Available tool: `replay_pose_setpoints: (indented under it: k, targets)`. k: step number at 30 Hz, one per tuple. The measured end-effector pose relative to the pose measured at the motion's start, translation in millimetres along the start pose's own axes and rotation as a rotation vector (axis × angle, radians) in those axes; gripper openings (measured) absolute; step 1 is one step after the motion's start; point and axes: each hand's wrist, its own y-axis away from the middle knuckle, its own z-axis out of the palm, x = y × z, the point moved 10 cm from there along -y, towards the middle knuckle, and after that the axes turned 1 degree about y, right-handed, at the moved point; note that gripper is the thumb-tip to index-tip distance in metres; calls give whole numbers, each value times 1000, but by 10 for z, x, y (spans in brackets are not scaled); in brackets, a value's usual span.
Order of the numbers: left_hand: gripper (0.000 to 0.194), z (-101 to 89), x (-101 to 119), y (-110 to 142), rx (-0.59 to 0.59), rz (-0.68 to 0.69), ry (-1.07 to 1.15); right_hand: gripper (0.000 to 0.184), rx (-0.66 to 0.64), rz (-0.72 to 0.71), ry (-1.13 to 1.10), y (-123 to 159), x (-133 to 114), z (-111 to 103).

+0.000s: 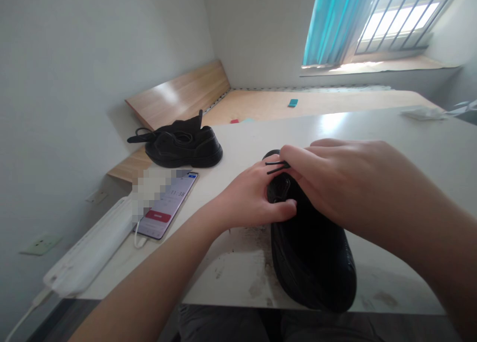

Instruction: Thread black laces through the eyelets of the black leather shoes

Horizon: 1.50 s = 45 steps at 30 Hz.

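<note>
Two black leather shoes, one of them under your hands.

Item 1: near shoe (311,262), lying on the white tabletop (257,136), its toe toward you at the table's near edge.

Item 2: your left hand (249,195), fingers spread and curled over the shoe's lacing area, gripping it.

Item 3: your right hand (335,183), closed at the top of the shoe, fingertips pinching two black lace ends (278,167) that stick out between your hands.

Item 4: second shoe (184,151), upright on the tabletop toward the wall, well apart from your hands, a lace loop (139,133) trailing off its side.

Item 5: smartphone (164,208), face up and lit, showing a red button, part of it pixelated, with a white charging cable (138,239) attached.

Item 6: white power strip (87,247), beside the phone along the wall.

Item 7: pale wooden boards (179,94) beyond the table, carrying a small teal card (292,102).

Item 8: barred window (398,19) with a teal curtain (335,24), upper right.
</note>
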Motion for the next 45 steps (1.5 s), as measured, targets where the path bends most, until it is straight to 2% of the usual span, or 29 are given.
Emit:
replay_pose_setpoints:
  k: [3, 7, 9, 11, 15, 20, 23, 26, 30, 33, 36, 41, 45]
  targets:
    - [34, 9, -7, 1, -8, 7, -1, 13, 12, 13, 27, -3, 25, -35]
    - [38, 38, -5, 0, -45, 0, 21, 11, -167, 191, 125, 43, 251, 147]
    - [36, 48, -3, 2, -58, -6, 27, 11, -256, 232, 118, 80, 316, 244]
    - [36, 38, -3, 6, -46, -6, 27, 11, -232, 212, 67, 75, 303, 237]
    - [31, 35, -20, 6, -10, -9, 6, 16, -24, 139, -167, 26, 204, 51]
    - [17, 101, -56, -22, -28, -20, 13, 23, 28, 29, -489, -5, 7, -23]
    - [20, 107, -59, -26, -22, -7, 7, 25, 63, 13, -687, -1, -25, -49]
    - [31, 83, -73, -6, 9, -24, 24, 35, 74, 138, -1001, -9, 100, 41]
    - [26, 55, -73, 21, 43, -67, 27, 49, 61, 346, -1508, -35, 249, 302]
    - [27, 42, -76, 24, 55, -105, 16, 52, 24, 443, -1735, -58, 272, 476]
    - [36, 30, -22, 13, 62, -60, 6, 49, 20, 518, -1837, -61, 304, 576]
    - [14, -54, 144, 29, 167, 103, -108, 43, 25, 581, -1849, -54, 337, 609]
    - [17, -123, 214, 57, 273, 129, -268, 39, 127, 620, -1780, -33, 431, 556]
